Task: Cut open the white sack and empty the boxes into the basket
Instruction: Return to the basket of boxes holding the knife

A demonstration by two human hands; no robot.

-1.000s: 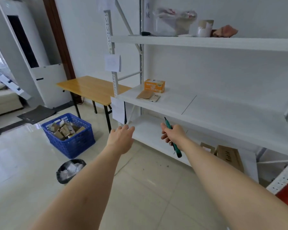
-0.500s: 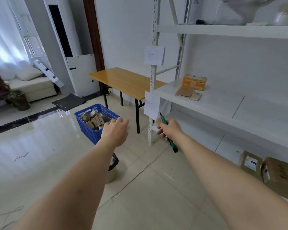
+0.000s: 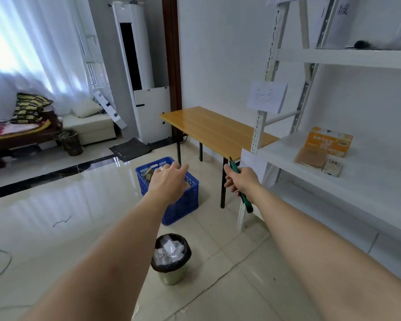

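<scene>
Blue basket (image 3: 171, 205) w/ boxes (image 3: 148, 173) sits on floor at 12 o'clock, just beside the wooden bench (image 3: 215, 130). My left hand (image 3: 168, 180) hangs over it, fingers loose, holding nothing. Right hand (image 3: 242, 180) at 1 o'clock grips a green cutter (image 3: 247, 203). Bin (image 3: 171, 259) at 6 o'clock of basket. Can't see the sack.

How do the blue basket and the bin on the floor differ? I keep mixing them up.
The blue basket is rectangular with slotted walls; the bin is round and lined with a dark bag. The blue basket holds brown boxes; the bin holds clear plastic scraps. Both stand open-topped on the tiled floor.
</scene>
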